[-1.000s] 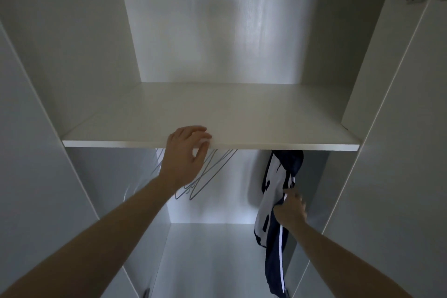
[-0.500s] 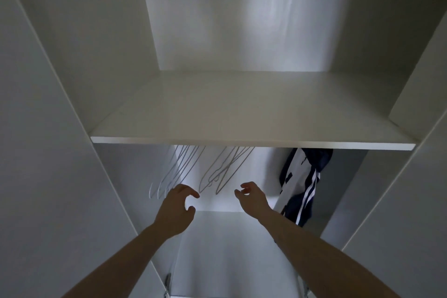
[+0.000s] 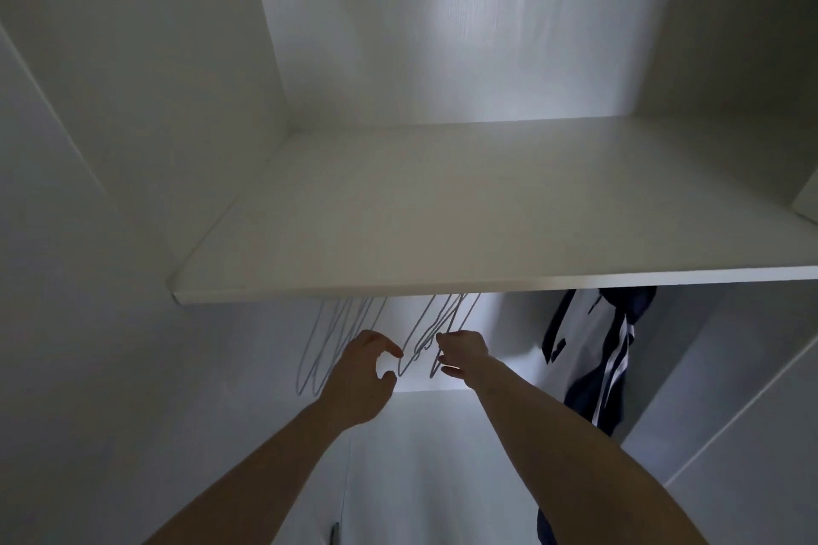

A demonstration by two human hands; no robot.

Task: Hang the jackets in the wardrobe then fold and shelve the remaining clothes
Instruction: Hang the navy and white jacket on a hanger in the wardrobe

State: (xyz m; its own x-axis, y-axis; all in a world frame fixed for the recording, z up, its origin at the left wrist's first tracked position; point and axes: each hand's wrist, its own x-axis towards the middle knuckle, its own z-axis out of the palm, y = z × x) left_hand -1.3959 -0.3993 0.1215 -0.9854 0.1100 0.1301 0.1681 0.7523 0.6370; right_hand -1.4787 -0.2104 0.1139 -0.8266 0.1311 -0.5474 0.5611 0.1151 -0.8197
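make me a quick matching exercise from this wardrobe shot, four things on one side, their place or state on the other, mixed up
Things:
1. jacket
2. hangers
3. shelf
4. left hand

Places or states:
A. bare white board across the wardrobe
B. hung at the right, navy and white
C. thin wire, empty, under the shelf
D. fingers curled, holding nothing, just left of the right hand

Pairs: 1-B, 2-C, 3-A, 4-D
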